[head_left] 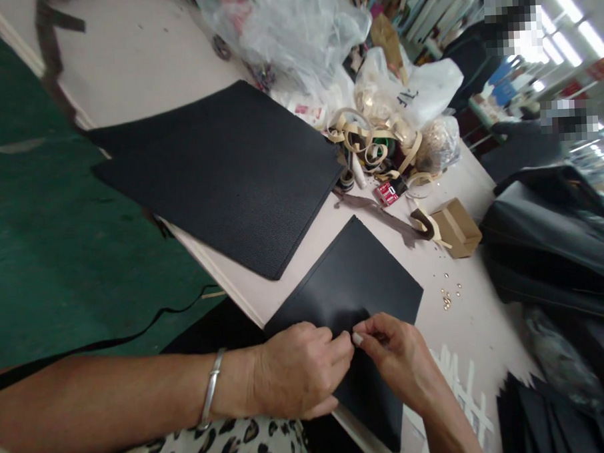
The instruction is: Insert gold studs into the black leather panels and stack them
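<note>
A smooth black leather-like panel (344,278) lies at a slant on the table, reaching over its near edge. Above its lower half, my left hand (308,366) is closed, thumb tucked and fingertips together. Close against it, my right hand (387,349) pinches with thumb and forefinger. The two sets of fingertips almost meet over the panel; whatever sits between them is too small or hidden to make out. A larger stack of grained black sheets (224,176) rests just beyond, to the left.
Small gold rings (446,303) lie scattered on the table (467,343) beside a cardboard box (456,228). Farther back are tape rolls (352,131), a red packet (388,193) and clear plastic bags (293,33). Black material (557,235) is piled at right; people stand behind.
</note>
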A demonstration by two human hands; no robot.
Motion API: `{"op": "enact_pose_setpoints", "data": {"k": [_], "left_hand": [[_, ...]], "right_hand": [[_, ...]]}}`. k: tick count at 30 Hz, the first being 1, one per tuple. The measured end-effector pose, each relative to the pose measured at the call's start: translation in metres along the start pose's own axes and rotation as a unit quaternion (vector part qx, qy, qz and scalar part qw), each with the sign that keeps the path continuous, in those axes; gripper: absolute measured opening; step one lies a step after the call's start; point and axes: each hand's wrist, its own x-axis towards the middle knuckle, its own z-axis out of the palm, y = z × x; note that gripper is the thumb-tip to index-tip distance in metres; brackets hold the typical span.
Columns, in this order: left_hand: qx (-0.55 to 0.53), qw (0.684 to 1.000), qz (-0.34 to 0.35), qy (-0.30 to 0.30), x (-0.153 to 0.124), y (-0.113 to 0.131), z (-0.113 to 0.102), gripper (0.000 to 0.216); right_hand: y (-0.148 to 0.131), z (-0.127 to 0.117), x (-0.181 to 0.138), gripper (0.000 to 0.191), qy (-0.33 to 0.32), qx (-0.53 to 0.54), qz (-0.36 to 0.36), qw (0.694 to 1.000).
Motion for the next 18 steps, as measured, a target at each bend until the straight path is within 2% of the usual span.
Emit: {"op": "enact_pose_setpoints", "data": {"k": [5, 9, 14, 16, 18], "left_hand": [[-0.009, 1.0, -0.004, -0.007, -0.001, 0.001, -0.001, 0.053], [-0.012, 1.0, -0.016, -0.014, 0.0, 0.0, -0.004, 0.056], [-0.036, 0.999, -0.019, -0.028, -0.003, 0.001, 0.0, 0.054], [-0.039, 0.998, -0.038, -0.008, -0.008, 0.002, 0.009, 0.05], [-0.032, 0.997, -0.051, 0.047, -0.013, -0.001, 0.024, 0.055]], "right_hand": [[-0.003, -0.004, 0.009, 0.013, -0.038, -0.024, 0.035, 0.998], [-0.01, -0.009, 0.019, 0.007, -0.064, -0.062, 0.026, 0.996], [-0.022, -0.012, 0.02, 0.007, -0.032, -0.092, 0.033, 0.995], [-0.024, -0.011, 0.019, 0.005, -0.026, -0.084, 0.036, 0.995], [-0.021, -0.01, 0.018, 0.005, -0.023, -0.05, 0.042, 0.998]]}}
